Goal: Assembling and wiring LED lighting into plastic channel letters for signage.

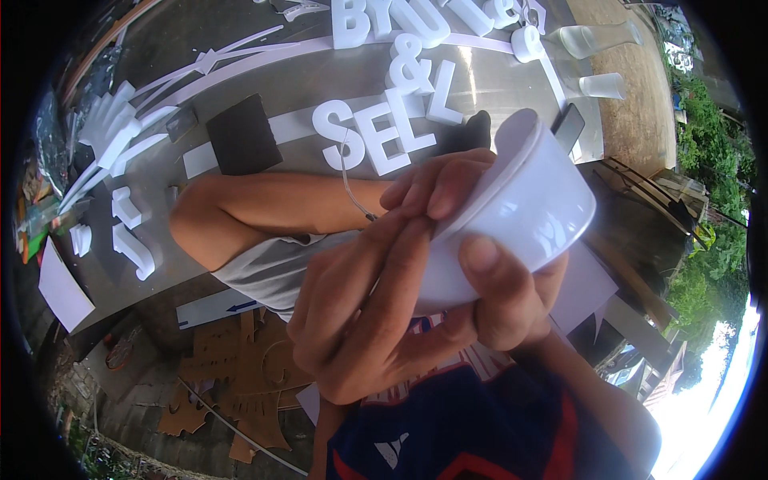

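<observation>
Close in front of me is a glossy white curved plastic piece [532,212], hollow-looking, with a rim along its upper left edge. It is tilted. My right hand [508,300] grips it from below and behind, its thumb pressed on the smooth outer wall. Near the rim's lower end, my left hand [356,308] has its fingers closed together against the piece. Whether something small is also between those fingertips is hidden. Beyond my hands, white block letters [372,140] stand on the grey metal table [300,84]; a thin cable [346,172] hangs in front of them.
A black square plate [244,134], a phone [569,128], a glass [602,86] and a clear carafe [600,38] are on the table. White cut pieces [132,250] lie at the left. My bare knee [200,216] is beside the table. Cut cardboard [240,376] lies below.
</observation>
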Action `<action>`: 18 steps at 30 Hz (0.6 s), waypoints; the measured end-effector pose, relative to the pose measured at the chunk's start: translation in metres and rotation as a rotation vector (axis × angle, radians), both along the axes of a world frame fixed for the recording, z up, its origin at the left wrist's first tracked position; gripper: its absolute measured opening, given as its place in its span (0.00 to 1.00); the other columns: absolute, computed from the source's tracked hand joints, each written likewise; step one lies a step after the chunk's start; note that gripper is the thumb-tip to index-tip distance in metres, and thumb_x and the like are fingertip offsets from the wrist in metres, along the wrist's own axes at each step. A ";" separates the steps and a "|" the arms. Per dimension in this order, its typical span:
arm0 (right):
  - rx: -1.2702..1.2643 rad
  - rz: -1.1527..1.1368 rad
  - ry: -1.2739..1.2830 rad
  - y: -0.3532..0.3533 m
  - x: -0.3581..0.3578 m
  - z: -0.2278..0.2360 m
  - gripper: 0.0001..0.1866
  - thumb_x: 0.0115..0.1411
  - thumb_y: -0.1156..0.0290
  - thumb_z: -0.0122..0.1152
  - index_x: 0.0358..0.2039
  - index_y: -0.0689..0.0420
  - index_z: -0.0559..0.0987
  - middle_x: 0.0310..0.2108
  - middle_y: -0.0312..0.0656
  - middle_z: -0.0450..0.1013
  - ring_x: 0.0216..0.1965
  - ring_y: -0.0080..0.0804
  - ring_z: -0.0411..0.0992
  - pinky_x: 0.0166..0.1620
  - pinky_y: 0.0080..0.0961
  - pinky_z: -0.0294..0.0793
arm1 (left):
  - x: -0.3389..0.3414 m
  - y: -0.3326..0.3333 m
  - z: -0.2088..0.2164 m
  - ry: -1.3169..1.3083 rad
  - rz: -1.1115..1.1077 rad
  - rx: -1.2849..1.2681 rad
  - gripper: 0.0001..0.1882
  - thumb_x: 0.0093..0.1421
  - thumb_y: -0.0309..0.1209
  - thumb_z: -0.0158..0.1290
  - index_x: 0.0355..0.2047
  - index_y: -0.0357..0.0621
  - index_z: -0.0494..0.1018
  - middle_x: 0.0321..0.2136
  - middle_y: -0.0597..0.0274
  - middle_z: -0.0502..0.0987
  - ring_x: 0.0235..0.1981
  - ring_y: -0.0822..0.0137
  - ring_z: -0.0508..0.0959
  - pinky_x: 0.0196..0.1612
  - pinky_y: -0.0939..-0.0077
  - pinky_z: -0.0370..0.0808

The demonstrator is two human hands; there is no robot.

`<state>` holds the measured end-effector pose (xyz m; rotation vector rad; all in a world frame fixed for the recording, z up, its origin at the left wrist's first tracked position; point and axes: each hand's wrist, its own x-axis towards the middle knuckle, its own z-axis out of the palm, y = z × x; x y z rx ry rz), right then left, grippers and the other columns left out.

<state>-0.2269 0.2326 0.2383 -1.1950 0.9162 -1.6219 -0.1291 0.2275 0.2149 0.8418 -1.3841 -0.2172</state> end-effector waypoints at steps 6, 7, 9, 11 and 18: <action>0.086 0.092 0.007 0.000 -0.010 0.001 0.25 0.51 0.65 0.53 0.43 0.73 0.69 0.40 0.54 0.69 0.44 0.47 0.70 0.49 0.42 0.71 | 0.007 -0.006 0.003 0.004 -0.172 0.134 0.19 0.44 0.32 0.64 0.35 0.30 0.77 0.30 0.48 0.79 0.27 0.60 0.81 0.29 0.74 0.77; 0.069 0.108 0.042 0.000 -0.011 0.002 0.26 0.50 0.64 0.53 0.44 0.73 0.69 0.41 0.56 0.70 0.46 0.49 0.70 0.50 0.43 0.70 | 0.010 -0.009 0.003 0.027 -0.248 0.112 0.19 0.45 0.31 0.63 0.35 0.30 0.77 0.30 0.48 0.79 0.27 0.59 0.81 0.29 0.73 0.77; 0.190 0.122 -0.042 0.001 -0.012 0.001 0.29 0.50 0.61 0.53 0.45 0.75 0.70 0.48 0.60 0.68 0.51 0.53 0.67 0.54 0.45 0.66 | 0.025 -0.008 0.010 0.029 -0.330 0.196 0.16 0.45 0.27 0.62 0.35 0.30 0.77 0.29 0.47 0.79 0.27 0.59 0.81 0.30 0.73 0.77; 0.250 0.180 -0.060 0.001 -0.013 0.000 0.32 0.50 0.59 0.53 0.47 0.75 0.71 0.52 0.64 0.65 0.54 0.55 0.65 0.56 0.46 0.63 | 0.035 -0.006 0.017 -0.017 -0.420 0.347 0.14 0.46 0.24 0.60 0.35 0.30 0.77 0.28 0.47 0.79 0.27 0.59 0.81 0.30 0.73 0.77; 0.232 0.274 0.056 -0.002 -0.014 0.002 0.34 0.49 0.59 0.54 0.50 0.75 0.69 0.51 0.68 0.66 0.59 0.58 0.60 0.57 0.45 0.63 | 0.042 -0.009 0.026 -0.168 -0.419 0.350 0.12 0.53 0.22 0.53 0.35 0.23 0.74 0.28 0.41 0.79 0.31 0.55 0.82 0.34 0.71 0.78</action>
